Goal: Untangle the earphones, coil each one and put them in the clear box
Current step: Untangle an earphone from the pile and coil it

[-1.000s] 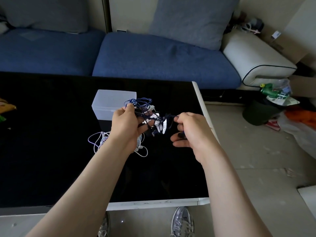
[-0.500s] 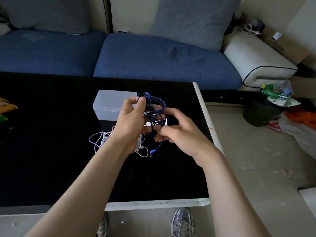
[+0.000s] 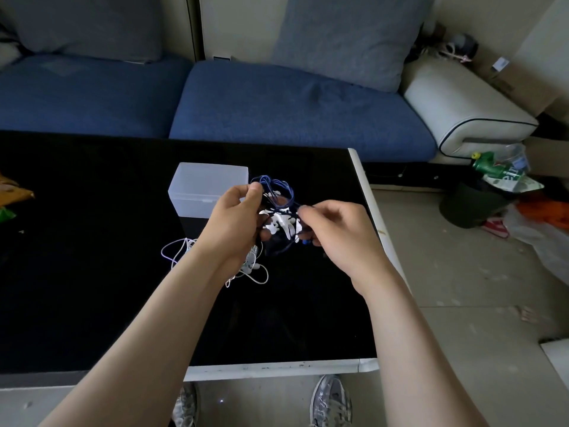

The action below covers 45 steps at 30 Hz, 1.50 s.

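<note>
A tangle of dark blue earphones (image 3: 277, 192) hangs above the black table (image 3: 92, 272), between my two hands. My left hand (image 3: 234, 223) grips the bundle, thumb and fingers pinching its upper loops. My right hand (image 3: 335, 232) pinches a strand on the bundle's right side. White earphones (image 3: 246, 272) lie in a loose heap on the table, partly hidden under my left wrist. The clear box (image 3: 206, 189) stands just behind my left hand with its lid down.
The table's white edge (image 3: 369, 211) runs close to my right hand. A blue sofa (image 3: 277, 109) lies behind the table. An orange and green object (image 3: 12, 195) sits at the far left. A dark bin (image 3: 471, 208) and litter stand on the floor to the right.
My right hand moved in against the bundle, then drew back a little to the right, still pinching a strand. My left hand rose slightly with the blue tangle.
</note>
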Motion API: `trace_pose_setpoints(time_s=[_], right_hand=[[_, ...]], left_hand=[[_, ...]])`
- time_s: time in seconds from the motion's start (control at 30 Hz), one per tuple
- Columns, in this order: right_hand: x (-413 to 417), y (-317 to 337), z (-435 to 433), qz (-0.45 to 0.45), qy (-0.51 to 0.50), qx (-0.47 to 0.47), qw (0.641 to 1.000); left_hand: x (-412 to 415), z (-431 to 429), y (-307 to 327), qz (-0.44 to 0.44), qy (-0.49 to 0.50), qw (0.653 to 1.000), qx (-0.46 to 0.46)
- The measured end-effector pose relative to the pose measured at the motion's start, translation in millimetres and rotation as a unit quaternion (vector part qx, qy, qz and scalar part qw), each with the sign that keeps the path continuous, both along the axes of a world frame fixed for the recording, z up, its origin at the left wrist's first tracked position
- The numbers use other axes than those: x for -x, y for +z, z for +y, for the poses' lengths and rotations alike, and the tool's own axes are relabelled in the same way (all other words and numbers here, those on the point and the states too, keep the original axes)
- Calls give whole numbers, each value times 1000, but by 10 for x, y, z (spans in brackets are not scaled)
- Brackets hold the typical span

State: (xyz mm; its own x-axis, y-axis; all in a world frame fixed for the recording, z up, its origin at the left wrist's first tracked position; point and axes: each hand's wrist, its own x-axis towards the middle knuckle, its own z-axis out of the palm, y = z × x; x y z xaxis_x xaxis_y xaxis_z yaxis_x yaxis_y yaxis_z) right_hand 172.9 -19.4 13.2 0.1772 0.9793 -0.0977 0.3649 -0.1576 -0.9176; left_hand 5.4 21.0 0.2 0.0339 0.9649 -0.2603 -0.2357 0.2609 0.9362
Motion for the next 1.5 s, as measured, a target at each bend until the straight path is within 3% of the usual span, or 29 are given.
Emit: trace_pose_setpoints(time_s=[0.2,0.3,0.43,0.5,0.77,0.9,1.03,1.2,1.33,1.5], right_hand=[[-29,-59,-19,-110,-63,5,992],[4,-30,-19,-99,-105,-39,989],[43,36,-12,-57,-51,-132,988],[73,76,-44,-30,-38,-123,991],[99,41,-83,-76,-14,-89,993],[101,70,-73,46,-49,-35,997],[108,179,-62,168,-111,55,978],[84,209,-134,246,-147,74,955],[82,179,-243,185,-136,57,972],[88,66,-352,-65,-102,-52,991]], left_hand=[[-7,-37,12,-17,-45,999,-10],[0,-45,-1,1,-55,998,-24],[13,-47,-19,39,-63,996,-47],[12,-54,-21,55,-71,994,-55],[17,-94,-34,89,-103,987,-88],[35,-108,-73,199,-89,967,-133],[50,-195,-89,390,-79,901,-172],[106,-309,-75,388,-82,905,-156],[127,-381,-37,381,-99,907,-153],[122,-492,79,305,-139,938,-90]])
